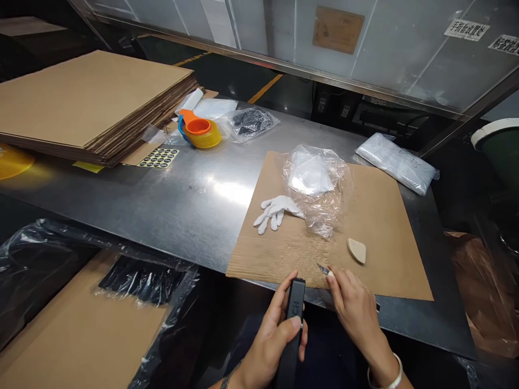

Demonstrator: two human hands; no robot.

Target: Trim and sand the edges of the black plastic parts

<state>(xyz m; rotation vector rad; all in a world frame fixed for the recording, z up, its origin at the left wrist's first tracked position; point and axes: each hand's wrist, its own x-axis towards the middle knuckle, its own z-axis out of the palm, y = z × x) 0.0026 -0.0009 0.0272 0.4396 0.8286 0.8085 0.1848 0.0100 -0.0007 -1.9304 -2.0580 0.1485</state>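
Down at the near edge of the cardboard sheet, both hands are busy. The left hand is wrapped around a long black case, fingers curled over its far side and the thumb laid across its near face; the case stands on end, just off the sheet's near edge and over the dark gap below the table. The right hand rests its fingertips on that same near edge of the sheet, pinching a small blade whose thin tip pokes out to the left; how much of it lies under the fingers cannot be told. A bangle sits on that wrist.

Farther in on the sheet, just beyond the right hand, lies a small beige wedge-shaped piece. Near the sheet's middle sits a crumpled clear plastic bag with something white inside, and a white glove lies flat at the bag's left, partly tucked under it.

Off the sheet's far right corner rests a flat sealed plastic packet. Well to the left of the sheet, on the steel table, a yellow tape roll in an orange dispenser sits beside a tall stack of flat cardboard. A sheet of round dark stickers lies in front of that stack, and another clear bag holding something dark lies to the right of the tape.
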